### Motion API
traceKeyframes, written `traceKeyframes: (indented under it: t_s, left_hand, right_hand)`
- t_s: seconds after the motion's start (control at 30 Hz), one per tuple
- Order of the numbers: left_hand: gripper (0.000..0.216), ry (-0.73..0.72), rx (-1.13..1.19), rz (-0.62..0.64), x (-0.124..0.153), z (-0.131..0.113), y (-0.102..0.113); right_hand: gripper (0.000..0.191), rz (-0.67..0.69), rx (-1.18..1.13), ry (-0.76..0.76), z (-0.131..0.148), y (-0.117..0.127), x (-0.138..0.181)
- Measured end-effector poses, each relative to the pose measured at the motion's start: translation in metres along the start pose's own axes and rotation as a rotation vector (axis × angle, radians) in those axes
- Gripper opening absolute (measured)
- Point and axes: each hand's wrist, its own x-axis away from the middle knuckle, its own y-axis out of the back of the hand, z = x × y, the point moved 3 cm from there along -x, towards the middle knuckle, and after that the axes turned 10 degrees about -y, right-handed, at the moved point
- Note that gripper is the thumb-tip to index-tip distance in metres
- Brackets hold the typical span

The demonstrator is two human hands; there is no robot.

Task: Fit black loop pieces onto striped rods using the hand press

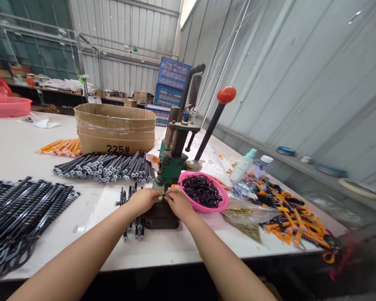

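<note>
My left hand (146,200) and my right hand (178,202) meet at the foot of a green hand press (171,169). Fingertips of both are pinched together around something small and dark at the press; the fingers hide most of it. The press has a long lever with a red knob (226,95), which neither hand touches. Just right of my right hand stands a pink basket (224,205) holding black loop-like pieces (203,191). Beside my left hand lie several black spiral-ribbed rods (131,194) with pale round ends, some partly under my forearm.
Behind is a cardboard box (115,136) with a heap of ribbed rods (103,167) before it. Looped black rods (21,213) lie left. Rightward are a bag of small brass-coloured parts (246,215), bottles (243,166) and an orange-and-black pile (296,217), close to the wall.
</note>
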Motion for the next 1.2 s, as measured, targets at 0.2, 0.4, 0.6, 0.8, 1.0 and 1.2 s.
traceKeyframes:
  t_s: [0.2,0.4,0.6,0.8,1.0,1.2]
  left_hand:
    - [0.032,-0.054,-0.125,0.012,0.007,-0.008,-0.001]
    - [0.037,-0.108,-0.254,0.07,0.009,-0.016,0.003]
    - [0.038,-0.138,-0.313,0.12,0.007,-0.018,0.009]
    - [0.036,-0.162,-0.324,0.116,0.005,-0.016,0.012]
    - [0.038,-0.189,-0.283,0.106,0.002,-0.01,0.007]
    - [0.038,-0.215,-0.232,0.086,0.003,-0.006,0.002]
  right_hand:
    - [0.019,-0.044,0.056,0.11,0.007,0.004,0.018]
    - [0.026,-0.564,-0.15,0.146,0.047,0.107,0.01]
    - [0.05,-0.433,-0.891,-0.23,0.048,0.255,-0.074]
    - [0.024,0.122,-0.434,0.022,0.062,0.259,0.006]
    - [0.016,0.474,0.284,0.621,0.086,0.161,0.083]
    - [0.01,0.63,0.433,0.699,0.064,0.089,0.089]
